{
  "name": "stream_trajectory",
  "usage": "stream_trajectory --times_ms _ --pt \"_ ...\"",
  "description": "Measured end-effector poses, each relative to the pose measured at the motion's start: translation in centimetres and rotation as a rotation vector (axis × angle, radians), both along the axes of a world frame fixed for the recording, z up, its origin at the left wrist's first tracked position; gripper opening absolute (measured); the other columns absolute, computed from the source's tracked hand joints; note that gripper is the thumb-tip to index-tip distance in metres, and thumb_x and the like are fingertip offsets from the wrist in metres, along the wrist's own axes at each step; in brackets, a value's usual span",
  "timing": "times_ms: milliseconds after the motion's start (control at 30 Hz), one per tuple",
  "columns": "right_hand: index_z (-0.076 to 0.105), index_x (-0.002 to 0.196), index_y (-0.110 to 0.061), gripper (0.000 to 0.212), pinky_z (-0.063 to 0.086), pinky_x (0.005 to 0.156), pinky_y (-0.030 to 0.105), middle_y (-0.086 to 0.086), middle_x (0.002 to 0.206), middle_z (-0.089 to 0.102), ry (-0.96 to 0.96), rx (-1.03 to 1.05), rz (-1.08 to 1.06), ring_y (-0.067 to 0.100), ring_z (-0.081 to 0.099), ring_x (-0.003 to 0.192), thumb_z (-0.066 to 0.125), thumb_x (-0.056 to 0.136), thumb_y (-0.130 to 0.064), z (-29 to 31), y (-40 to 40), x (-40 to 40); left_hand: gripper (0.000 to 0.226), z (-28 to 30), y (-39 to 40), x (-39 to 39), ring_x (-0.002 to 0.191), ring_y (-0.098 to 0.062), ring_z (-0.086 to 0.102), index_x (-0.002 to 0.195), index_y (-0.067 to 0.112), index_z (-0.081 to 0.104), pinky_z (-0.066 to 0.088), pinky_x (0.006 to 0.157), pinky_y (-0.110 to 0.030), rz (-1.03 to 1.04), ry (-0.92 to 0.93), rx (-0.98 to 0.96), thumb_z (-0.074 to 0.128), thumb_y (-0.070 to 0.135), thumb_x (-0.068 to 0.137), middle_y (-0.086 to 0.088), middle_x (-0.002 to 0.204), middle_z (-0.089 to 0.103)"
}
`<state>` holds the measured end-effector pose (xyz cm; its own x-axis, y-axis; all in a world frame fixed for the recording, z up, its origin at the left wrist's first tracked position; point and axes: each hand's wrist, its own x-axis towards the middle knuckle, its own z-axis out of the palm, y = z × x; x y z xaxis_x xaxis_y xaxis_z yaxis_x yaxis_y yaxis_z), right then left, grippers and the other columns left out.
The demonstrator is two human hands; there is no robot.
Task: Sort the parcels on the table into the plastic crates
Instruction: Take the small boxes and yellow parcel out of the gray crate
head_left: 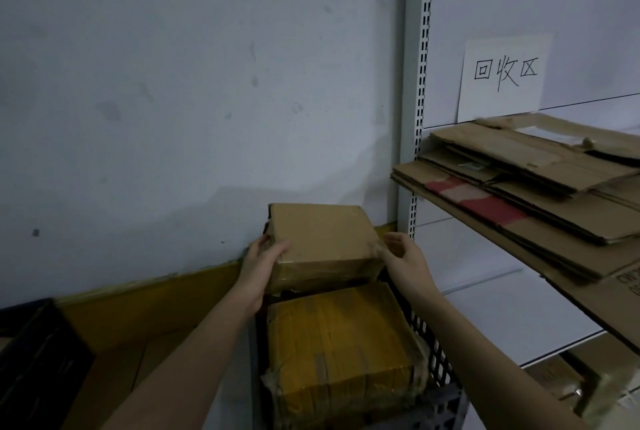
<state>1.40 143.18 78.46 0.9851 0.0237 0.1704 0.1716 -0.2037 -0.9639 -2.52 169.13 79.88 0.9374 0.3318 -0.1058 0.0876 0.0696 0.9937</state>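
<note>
**Box held over a crate by the wall**

Grey scuffed wall [156, 83] fills most of the view, with a yellow band along its foot. To the right stands a white shelf [512, 322] carrying a stack of flattened cardboard [519, 194] under a paper sign [505, 75]. Below, a dark plastic crate [440, 398] holds a yellow parcel [339, 350] wrapped in clear tape. At the crate's far end sits a plain brown box [322, 239], its near face glossy with tape. The left hand [261, 263] grips its left edge, thumb on top. The right hand [403, 258] touches the right corner, fingers loosely curved. Another dark crate [38, 360] shows at lower left.
</note>
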Motion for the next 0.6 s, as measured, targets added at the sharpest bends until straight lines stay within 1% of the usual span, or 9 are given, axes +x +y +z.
stream_trajectory --times_ms 100,200,233,267,333,367,433,500,600 --pt "0.050 0.122 -0.028 0.031 0.041 0.068 0.015 -0.008 0.117 0.058 0.019 -0.070 -0.002 0.005 0.054 0.097 0.063 0.095 -0.035 -0.5 0.3 -0.1 0.080 0.2 1.2 -1.5 0.106 -0.021 0.063 0.147 0.030 0.035 0.057 0.076 -0.036 0.063 -0.087 -0.054 0.077 0.040 0.080 -0.003 0.128 0.059" --pt "0.045 0.139 -0.014 0.054 0.045 0.065 0.020 -0.002 0.113 0.059 0.183 -0.255 0.082 0.004 0.056 0.089 0.062 0.094 -0.038 -1.6 -0.3 -0.6 0.076 -0.1 2.8 -3.1 0.103 -0.020 0.066 0.148 0.029 0.036 0.059 0.076 -0.040 0.159 -0.158 -0.179 0.076 0.031 0.083 -0.002 0.123 0.064" --pt "0.041 0.143 -0.014 0.062 0.049 0.070 0.024 -0.001 0.114 0.057 0.260 -0.293 0.132 0.009 0.058 0.094 0.062 0.092 -0.044 -2.1 -0.7 -0.8 0.074 -0.3 3.3 -3.7 0.104 -0.021 0.066 0.148 0.029 0.036 0.059 0.078 -0.043 0.194 -0.175 -0.226 0.074 0.029 0.085 -0.003 0.125 0.064" --pt "0.037 0.146 -0.015 0.071 0.051 0.080 0.031 0.002 0.122 0.056 0.341 -0.316 0.187 0.017 0.058 0.103 0.063 0.090 -0.050 -2.6 -1.2 -0.9 0.073 -0.6 3.8 -4.3 0.106 -0.023 0.065 0.149 0.030 0.035 0.058 0.080 -0.047 0.228 -0.190 -0.269 0.073 0.027 0.087 -0.004 0.128 0.062" --pt "0.029 0.151 -0.017 0.086 0.048 0.097 0.042 0.008 0.138 0.048 0.491 -0.322 0.301 0.027 0.053 0.119 0.063 0.086 -0.061 -3.5 -1.8 -1.3 0.076 -1.3 4.6 -5.6 0.110 -0.025 0.062 0.150 0.036 0.028 0.057 0.079 -0.051 0.291 -0.211 -0.316 0.071 0.024 0.088 -0.003 0.133 0.057" --pt "0.026 0.153 -0.018 0.090 0.047 0.099 0.043 0.008 0.141 0.046 0.540 -0.295 0.347 0.028 0.053 0.120 0.062 0.085 -0.064 -3.7 -1.9 -1.5 0.082 -1.7 4.9 -6.2 0.111 -0.027 0.060 0.150 0.041 0.021 0.056 0.079 -0.051 0.319 -0.214 -0.313 0.071 0.023 0.088 -0.003 0.134 0.053" --pt "0.025 0.153 -0.018 0.091 0.048 0.097 0.043 0.008 0.139 0.047 0.578 -0.220 0.375 0.027 0.055 0.116 0.062 0.083 -0.064 -3.9 -2.0 -1.8 0.094 -2.5 5.2 -7.4 0.116 -0.029 0.057 0.150 0.048 0.010 0.054 0.084 -0.054 0.357 -0.213 -0.282 0.073 0.020 0.086 -0.005 0.139 0.048" --pt "0.028 0.151 -0.017 0.086 0.049 0.091 0.040 0.006 0.133 0.050 0.557 -0.200 0.357 0.024 0.057 0.108 0.061 0.086 -0.062 -3.9 -1.9 -2.0 0.100 -3.2 5.3 -8.4 0.117 -0.027 0.057 0.149 0.051 0.007 0.055 0.087 -0.052 0.385 -0.213 -0.274 0.076 0.017 0.084 -0.006 0.143 0.047" --pt "0.036 0.148 -0.015 0.076 0.047 0.075 0.031 -0.001 0.116 0.054 0.506 -0.206 0.355 0.015 0.057 0.093 0.059 0.090 -0.057 -3.5 -1.7 -2.3 0.100 -4.3 5.4 -9.6 0.109 -0.020 0.060 0.149 0.051 0.009 0.058 0.073 -0.043 0.408 -0.207 -0.278 0.076 0.018 0.083 -0.002 0.136 0.049"
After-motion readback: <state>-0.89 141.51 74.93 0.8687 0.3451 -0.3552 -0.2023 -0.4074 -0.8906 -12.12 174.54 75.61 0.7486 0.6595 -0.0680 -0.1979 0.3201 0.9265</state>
